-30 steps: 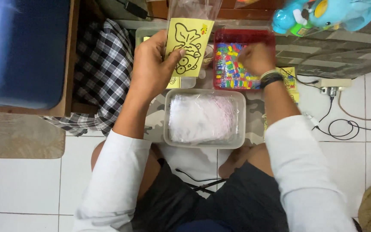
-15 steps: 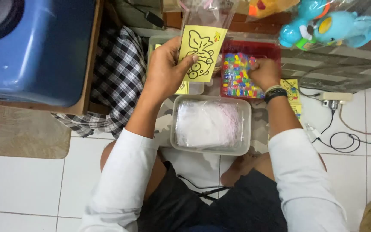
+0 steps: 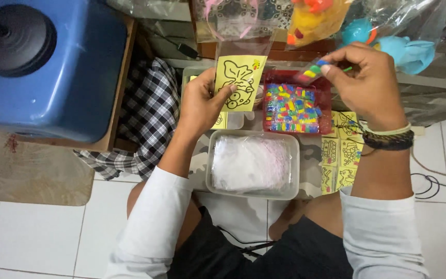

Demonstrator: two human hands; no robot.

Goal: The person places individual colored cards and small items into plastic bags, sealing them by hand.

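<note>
Sitting on a white tiled floor [image 3: 37, 227], the person wears dark shorts and white sleeves, knees apart. Nearest the body, a clear plastic tub [image 3: 252, 164] holds a stack of clear bags, resting on a camouflage cloth [image 3: 309, 150]. Just right of it, loose yellow cards [image 3: 340, 155] lie on the cloth, partly under the right forearm, which carries dark and pale wristbands [image 3: 386, 137]. Black cables [image 3: 427, 183] lie on the floor at right.

Further out, the left hand [image 3: 201, 103] is clenched on a yellow card with a black line drawing [image 3: 239, 82], thumb across its lower edge; the card sits inside a clear sleeve [image 3: 243, 44] standing up above it. Behind that hand, another clear tub [image 3: 228, 120] is mostly hidden. Beside it, a red tray [image 3: 294, 106] is filled with small multicoloured packets. The right hand [image 3: 365, 85] is raised above the tray's right side, fingertips pinching a small strip of coloured packets [image 3: 312, 71] pointed toward the sleeve.

Left, a checked cloth [image 3: 140, 119] lies beside a blue plastic tub [image 3: 52, 72] on a wooden stand. Farthest off, bagged toys, yellow [image 3: 313, 20] and blue [image 3: 406, 49].
</note>
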